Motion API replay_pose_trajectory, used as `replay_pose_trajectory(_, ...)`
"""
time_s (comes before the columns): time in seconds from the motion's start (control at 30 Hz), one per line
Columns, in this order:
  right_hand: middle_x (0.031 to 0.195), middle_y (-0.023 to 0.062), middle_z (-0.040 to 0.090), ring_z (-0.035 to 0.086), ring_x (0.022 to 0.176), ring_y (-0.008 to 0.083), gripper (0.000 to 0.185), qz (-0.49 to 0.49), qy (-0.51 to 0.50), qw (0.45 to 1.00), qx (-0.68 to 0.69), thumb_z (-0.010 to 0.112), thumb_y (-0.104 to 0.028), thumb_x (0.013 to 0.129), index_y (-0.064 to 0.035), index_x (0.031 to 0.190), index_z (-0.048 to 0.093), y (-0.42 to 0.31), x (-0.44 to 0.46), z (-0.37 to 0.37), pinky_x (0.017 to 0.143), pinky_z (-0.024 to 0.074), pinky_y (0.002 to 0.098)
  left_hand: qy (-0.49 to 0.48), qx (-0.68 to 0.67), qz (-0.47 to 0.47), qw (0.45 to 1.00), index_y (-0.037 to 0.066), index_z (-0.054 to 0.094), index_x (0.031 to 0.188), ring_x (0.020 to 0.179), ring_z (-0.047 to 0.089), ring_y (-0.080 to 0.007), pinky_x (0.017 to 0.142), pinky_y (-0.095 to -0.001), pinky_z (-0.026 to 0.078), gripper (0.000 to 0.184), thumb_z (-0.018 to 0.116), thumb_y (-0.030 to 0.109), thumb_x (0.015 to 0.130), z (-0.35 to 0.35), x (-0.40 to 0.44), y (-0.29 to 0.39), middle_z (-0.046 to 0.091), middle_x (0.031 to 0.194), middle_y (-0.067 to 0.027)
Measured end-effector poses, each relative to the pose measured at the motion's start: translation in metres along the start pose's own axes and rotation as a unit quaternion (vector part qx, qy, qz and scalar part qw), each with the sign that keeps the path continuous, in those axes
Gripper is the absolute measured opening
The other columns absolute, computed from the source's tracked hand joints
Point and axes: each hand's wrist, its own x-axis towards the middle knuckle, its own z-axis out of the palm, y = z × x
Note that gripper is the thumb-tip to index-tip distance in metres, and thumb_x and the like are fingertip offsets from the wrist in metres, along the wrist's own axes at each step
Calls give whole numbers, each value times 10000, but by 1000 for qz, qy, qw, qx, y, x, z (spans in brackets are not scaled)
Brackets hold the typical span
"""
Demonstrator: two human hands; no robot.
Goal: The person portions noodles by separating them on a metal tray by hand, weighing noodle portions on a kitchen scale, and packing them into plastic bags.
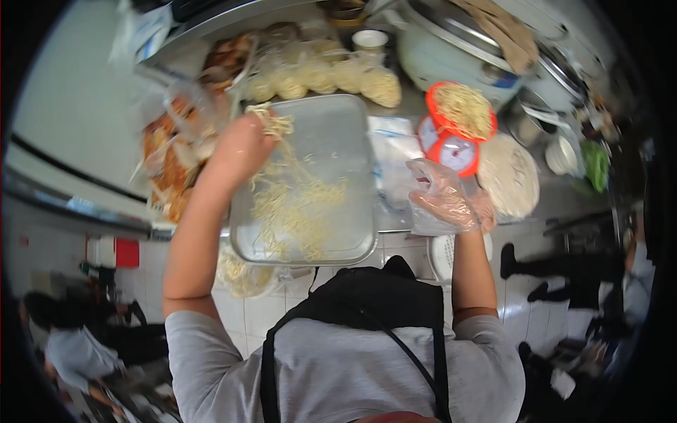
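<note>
My left hand (247,146) is bare and closed round a bunch of noodles (279,125) at the upper left of a metal tray (331,134). Loose noodles (296,211) lie spread over the tray's lower part, some strands trailing up toward that hand. My right hand (446,197) has a clear plastic bag over it, right of the tray, below an orange scale (457,156); its fingers are apart, with the bag's opening near them. A heap of noodles (463,110) sits on the scale's orange pan.
Bagged noodles (321,76) line the back. Left of the tray are bags of reddish-brown food (166,158). A round pale stack (509,175) lies right of the scale, near a large lidded pot (444,53). Other people stand at both sides.
</note>
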Motion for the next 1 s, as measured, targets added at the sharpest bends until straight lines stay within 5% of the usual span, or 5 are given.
replay_pose_trajectory(0.3,860,130,593,578,786,248,333,243,175,950,-94,563,-131,657,-1,964,570,96,-74,-47,696,458,328,68,-86,95,989,19,539,907,600,476,-108,585,-255,402,200,563,145,755,-23,81,98,544,652,-35)
replay_pose_trajectory(0.6,707,69,578,562,714,239,193,58,287,901,-321,639,-225,587,-73,691,583,133,-103,-33,643,448,323,64,-281,154,945,3,548,938,593,526,-99,552,-258,427,273,588,155,715,3,184,220,568,701,-35)
replay_pose_trajectory(0.7,684,40,585,569,697,204,201,-41,441,834,-328,658,-258,574,-100,671,582,144,-107,-28,658,453,309,89,-108,154,978,25,571,911,591,532,-103,552,-268,434,242,593,170,718,39,193,257,583,681,-44)
replay_pose_trajectory(0.73,630,45,564,561,654,245,197,3,422,869,-257,669,-163,462,-122,618,557,136,-106,-30,697,471,310,93,-120,170,974,15,574,924,681,596,-279,620,-348,461,322,599,248,704,56,198,262,602,767,-187)
replay_pose_trajectory(1.0,604,58,527,540,633,252,146,-52,327,917,-221,642,-161,521,-106,616,546,148,-109,-44,661,454,366,-16,-38,131,991,32,572,936,754,587,-270,678,-332,446,290,588,236,730,166,210,271,603,802,-167)
